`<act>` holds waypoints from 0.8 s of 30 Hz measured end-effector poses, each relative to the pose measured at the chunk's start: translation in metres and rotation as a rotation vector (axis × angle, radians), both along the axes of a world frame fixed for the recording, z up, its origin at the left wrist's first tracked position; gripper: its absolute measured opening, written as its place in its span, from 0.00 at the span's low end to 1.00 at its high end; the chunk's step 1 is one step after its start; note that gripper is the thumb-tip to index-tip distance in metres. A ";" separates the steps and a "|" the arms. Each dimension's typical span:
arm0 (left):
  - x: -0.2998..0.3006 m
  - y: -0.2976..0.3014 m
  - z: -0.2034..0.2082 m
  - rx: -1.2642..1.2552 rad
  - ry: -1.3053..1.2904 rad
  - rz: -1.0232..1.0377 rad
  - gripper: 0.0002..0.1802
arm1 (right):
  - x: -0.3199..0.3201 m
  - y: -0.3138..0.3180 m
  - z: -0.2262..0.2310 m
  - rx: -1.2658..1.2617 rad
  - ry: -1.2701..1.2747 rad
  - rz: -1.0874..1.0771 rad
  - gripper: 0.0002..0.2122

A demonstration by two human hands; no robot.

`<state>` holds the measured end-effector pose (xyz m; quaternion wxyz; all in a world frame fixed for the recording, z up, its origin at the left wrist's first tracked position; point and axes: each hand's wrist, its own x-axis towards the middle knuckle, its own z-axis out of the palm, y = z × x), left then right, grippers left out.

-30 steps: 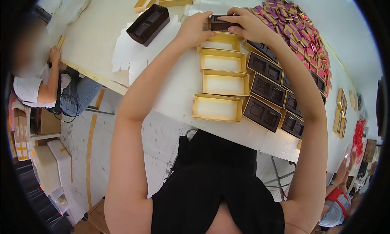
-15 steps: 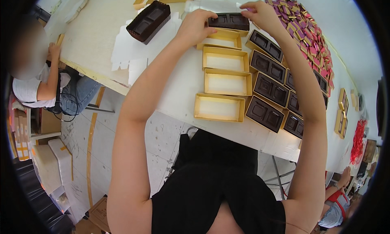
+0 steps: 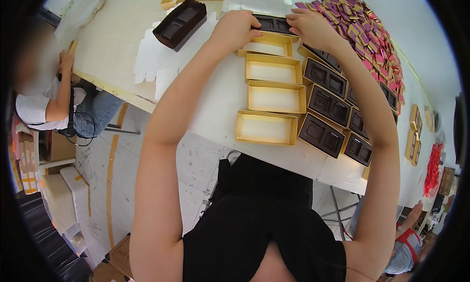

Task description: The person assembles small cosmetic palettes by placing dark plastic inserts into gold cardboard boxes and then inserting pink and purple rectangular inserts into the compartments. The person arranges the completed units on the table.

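At the far end of a column of gold boxes, a dark brown plastic tray insert (image 3: 272,24) sits in or on a box there. Around its left end my left hand (image 3: 233,31) is closed, thumb toward me. My right hand (image 3: 311,29) has its fingers closed on the insert's right end. Just nearer lie several open gold boxes (image 3: 274,69) with white bottoms and no insert. To their right, gold boxes with brown inserts (image 3: 324,77) stand in slanted rows, partly hidden by my right forearm. A stack of brown inserts (image 3: 180,24) lies left of my left hand.
A heap of small purple, pink and gold pieces (image 3: 364,32) covers the table's far right. White card sheets (image 3: 152,54) lie under the insert stack. Red ribbon-like strands (image 3: 432,169) are farther right. A seated person (image 3: 46,103) works at left; another person's hand (image 3: 415,213) shows at lower right.
My right hand has moved down onto the insert's right end, closer to my left hand. The insert sits slightly farther left and higher in view. The view has shifted slightly.
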<state>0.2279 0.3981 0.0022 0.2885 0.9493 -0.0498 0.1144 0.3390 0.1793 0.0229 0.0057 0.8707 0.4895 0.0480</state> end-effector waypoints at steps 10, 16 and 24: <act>-0.049 0.065 0.060 0.569 -0.003 0.513 0.39 | -0.015 0.002 0.010 0.056 -0.276 0.090 0.16; -0.057 0.082 0.076 -0.562 -0.077 0.046 0.46 | -0.085 0.065 0.041 0.877 0.912 -0.012 0.25; -0.057 0.045 0.063 -0.607 -0.223 -0.026 0.38 | -0.089 0.056 0.057 0.911 1.172 -0.031 0.21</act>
